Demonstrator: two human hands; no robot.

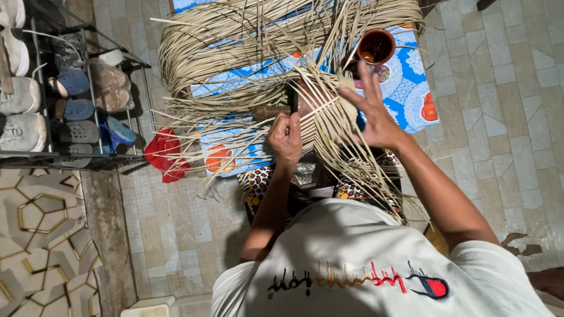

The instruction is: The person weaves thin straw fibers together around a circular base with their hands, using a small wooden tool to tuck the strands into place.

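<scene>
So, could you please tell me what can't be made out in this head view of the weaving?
- What the left hand grips: its closed fingers and the woven strips cover it.
- The right hand palm side: turned away from the camera.
- The clay cup contents: too small and shadowed.
- The shoe rack left part: cut off by the frame edge.
- The person's lap: hidden behind the strips and the white shirt.

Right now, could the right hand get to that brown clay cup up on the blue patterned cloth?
Probably yes. The right hand is raised with fingers spread just below the brown clay cup, and only a few loose pale weaving strips lie between them. The left hand is gripping strips, so it is busier.
</scene>
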